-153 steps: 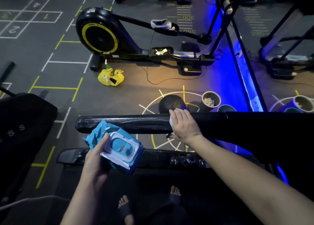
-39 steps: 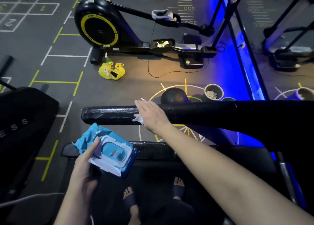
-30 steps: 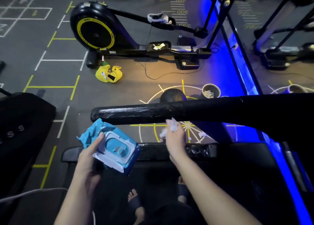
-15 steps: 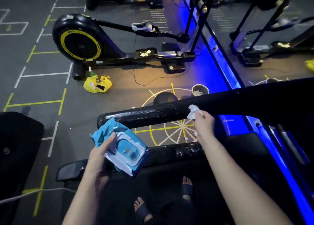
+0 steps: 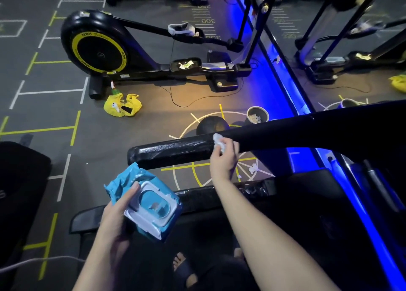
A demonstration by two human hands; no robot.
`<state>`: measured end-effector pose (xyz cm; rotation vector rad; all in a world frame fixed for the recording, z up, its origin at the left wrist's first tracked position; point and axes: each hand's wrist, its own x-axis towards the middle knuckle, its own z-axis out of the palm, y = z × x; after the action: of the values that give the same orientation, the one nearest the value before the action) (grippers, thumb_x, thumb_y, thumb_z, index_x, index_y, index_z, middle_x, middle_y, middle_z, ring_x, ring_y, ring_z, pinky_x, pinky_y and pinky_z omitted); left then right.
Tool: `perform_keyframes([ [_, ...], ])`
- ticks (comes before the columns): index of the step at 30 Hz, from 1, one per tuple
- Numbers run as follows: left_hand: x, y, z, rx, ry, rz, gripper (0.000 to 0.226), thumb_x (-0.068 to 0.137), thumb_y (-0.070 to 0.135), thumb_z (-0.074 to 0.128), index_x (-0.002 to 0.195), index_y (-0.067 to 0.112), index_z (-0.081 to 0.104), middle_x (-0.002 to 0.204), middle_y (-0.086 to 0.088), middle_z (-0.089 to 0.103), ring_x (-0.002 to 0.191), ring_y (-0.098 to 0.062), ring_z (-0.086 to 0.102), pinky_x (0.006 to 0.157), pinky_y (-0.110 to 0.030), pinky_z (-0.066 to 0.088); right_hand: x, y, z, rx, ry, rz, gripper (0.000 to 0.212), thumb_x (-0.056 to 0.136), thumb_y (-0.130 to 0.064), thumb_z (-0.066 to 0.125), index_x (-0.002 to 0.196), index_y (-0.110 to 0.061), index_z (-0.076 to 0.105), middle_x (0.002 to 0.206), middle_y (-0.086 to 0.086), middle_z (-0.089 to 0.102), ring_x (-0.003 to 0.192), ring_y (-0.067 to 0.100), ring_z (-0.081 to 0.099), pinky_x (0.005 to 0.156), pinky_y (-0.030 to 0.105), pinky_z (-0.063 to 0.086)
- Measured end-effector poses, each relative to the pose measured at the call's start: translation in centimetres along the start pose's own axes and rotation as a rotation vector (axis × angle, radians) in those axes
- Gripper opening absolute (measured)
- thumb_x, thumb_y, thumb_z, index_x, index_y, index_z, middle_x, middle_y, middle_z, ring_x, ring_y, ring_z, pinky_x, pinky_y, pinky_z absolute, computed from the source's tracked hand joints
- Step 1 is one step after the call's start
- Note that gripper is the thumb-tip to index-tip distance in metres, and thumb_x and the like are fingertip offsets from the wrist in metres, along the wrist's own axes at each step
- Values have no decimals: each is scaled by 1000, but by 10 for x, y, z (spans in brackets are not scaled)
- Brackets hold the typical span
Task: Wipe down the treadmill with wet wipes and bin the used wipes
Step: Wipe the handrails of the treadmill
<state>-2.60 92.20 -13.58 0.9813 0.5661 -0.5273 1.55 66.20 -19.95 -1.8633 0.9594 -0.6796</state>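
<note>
Mid-frame, right hand (image 5: 223, 159) pinches a crumpled wipe (image 5: 218, 140) against the treadmill handrail (image 5: 171, 152), whose glossy left end looks done; left hand (image 5: 119, 211) grips the open wipe pack (image 5: 151, 205) at lower centre; the rail's right stretch and binning in the bin (image 5: 257, 115) beyond seemingly remain.

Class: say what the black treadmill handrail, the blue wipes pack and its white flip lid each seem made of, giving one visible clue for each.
Black treadmill handrail: probably foam or rubber padding under clear film; glossy, wrinkled streaks. Blue wipes pack: soft plastic film; crumpled edges. White flip lid: rigid moulded plastic; crisp, smooth frame.
</note>
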Motion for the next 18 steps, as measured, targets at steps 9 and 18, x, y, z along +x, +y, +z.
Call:
perform_keyframes([
  [9,6,14,3,14,-6,-2,53,88,32,82,133,6,72,134,-21,70,129,-45,64,116,-63,43,-45,4,-2,76,-362,14,21,84,-16,72,87,-37,73,90,-10,67,81,1,62,71,20,49],
  [18,-4,16,-10,40,15,28,52,90,31,78,133,4,70,134,-25,69,128,-48,62,116,-61,42,32,-1,-29,23,27,34,20,96,-10,62,111,-10,74,108,-2,54,82,11,57,64,0,37],
])
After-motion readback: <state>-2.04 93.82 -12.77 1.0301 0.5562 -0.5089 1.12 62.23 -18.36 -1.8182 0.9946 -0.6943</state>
